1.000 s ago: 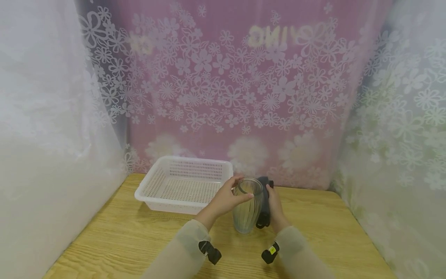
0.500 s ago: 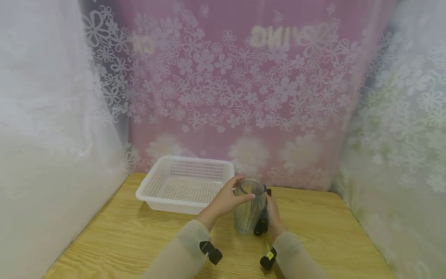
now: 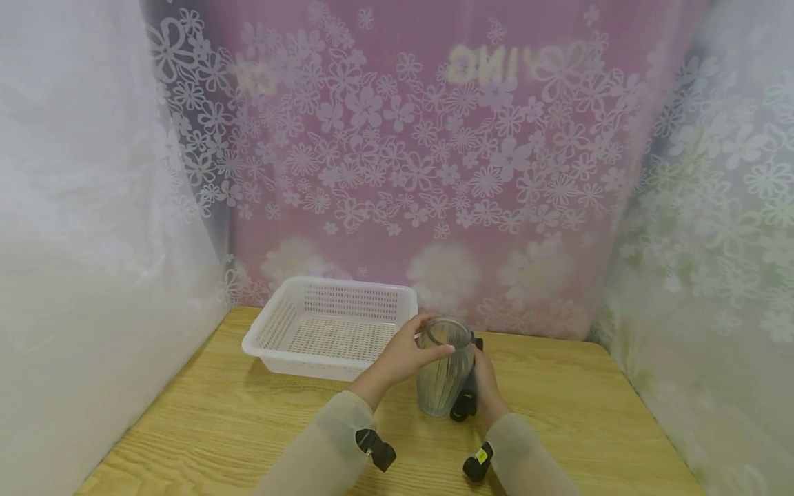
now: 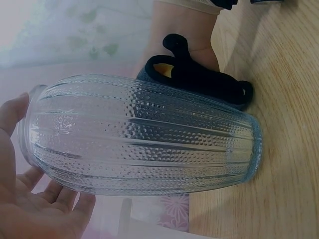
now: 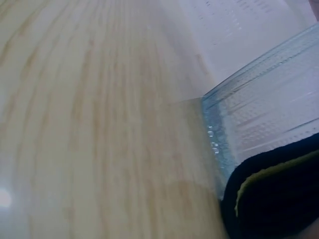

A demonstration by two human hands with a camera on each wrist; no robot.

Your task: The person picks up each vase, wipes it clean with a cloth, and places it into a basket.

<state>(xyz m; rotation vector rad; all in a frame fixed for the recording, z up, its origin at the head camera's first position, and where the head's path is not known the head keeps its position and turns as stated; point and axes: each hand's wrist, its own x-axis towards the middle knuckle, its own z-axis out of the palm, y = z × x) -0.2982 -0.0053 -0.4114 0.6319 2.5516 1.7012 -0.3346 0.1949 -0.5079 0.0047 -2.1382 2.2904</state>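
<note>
A clear ribbed glass vase [image 3: 439, 387] stands upright on the wooden table. My left hand [image 3: 404, 353] holds it near the rim, thumb on the near side and fingers around the far side. In the left wrist view, the vase [image 4: 144, 142] shows a dimpled texture between its ribs. My right hand [image 3: 487, 377] grips a dark cloth pad [image 3: 465, 405] with black edging against the vase's right side. A yellow layer shows inside the pad [image 4: 199, 79] in the left wrist view. Most of the right hand's fingers are hidden behind the vase and pad.
A white perforated plastic basket [image 3: 353, 368] sits to the left, just behind my left forearm. The wooden table [image 3: 211, 427] ends at the back against a pink flowered curtain [image 3: 384, 172]. Pale translucent curtains [image 3: 80, 262] hang at both sides.
My right hand and the pad have moved slightly down and toward me along the vase's right side, mostly in the first half second. Left hand and vase stay nearly still.
</note>
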